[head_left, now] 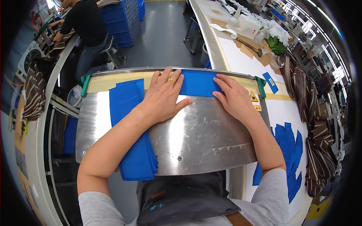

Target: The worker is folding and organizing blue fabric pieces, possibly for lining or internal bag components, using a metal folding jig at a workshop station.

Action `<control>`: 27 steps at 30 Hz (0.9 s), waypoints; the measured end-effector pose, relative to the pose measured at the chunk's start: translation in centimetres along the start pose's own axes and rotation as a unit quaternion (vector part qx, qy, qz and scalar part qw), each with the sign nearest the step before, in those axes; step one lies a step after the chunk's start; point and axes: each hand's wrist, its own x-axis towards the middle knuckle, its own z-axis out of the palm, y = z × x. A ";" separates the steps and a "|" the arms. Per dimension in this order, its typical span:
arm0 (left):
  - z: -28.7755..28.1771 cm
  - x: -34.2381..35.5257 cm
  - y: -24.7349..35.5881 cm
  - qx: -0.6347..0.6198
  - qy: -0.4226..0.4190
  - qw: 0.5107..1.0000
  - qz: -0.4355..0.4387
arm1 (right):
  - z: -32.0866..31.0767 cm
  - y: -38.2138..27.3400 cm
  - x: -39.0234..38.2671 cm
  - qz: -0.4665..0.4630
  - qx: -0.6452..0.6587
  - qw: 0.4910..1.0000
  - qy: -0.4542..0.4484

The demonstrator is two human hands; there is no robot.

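Note:
A blue fabric strip (196, 84) lies flat along the far edge of a steel plate (196, 135), over a yellow band. My left hand (167, 96) rests palm down with fingertips on the strip's left part and thumb spread onto the bare steel; a ring is on one finger. My right hand (228, 94) touches the strip's right part with fingertips and thumb, fingers apart. A stack of long blue strips (124, 101) lies to the left, partly under my left forearm. Green clamps (260, 86) sit at both ends of the plate's far edge.
More blue pieces (286, 150) lie on the white table (294, 113) at right, beside striped cloth (316, 158), a bottle and green bundles. At upper left a co-worker (86, 34) sits on a stool near stacked blue crates (120, 26). An aisle runs beyond the plate.

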 end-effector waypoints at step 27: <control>-1.1 0.9 0.4 0.005 -0.038 0.999 -0.016 | 0.0 0.8 0.0 -0.010 -0.010 0.999 -0.033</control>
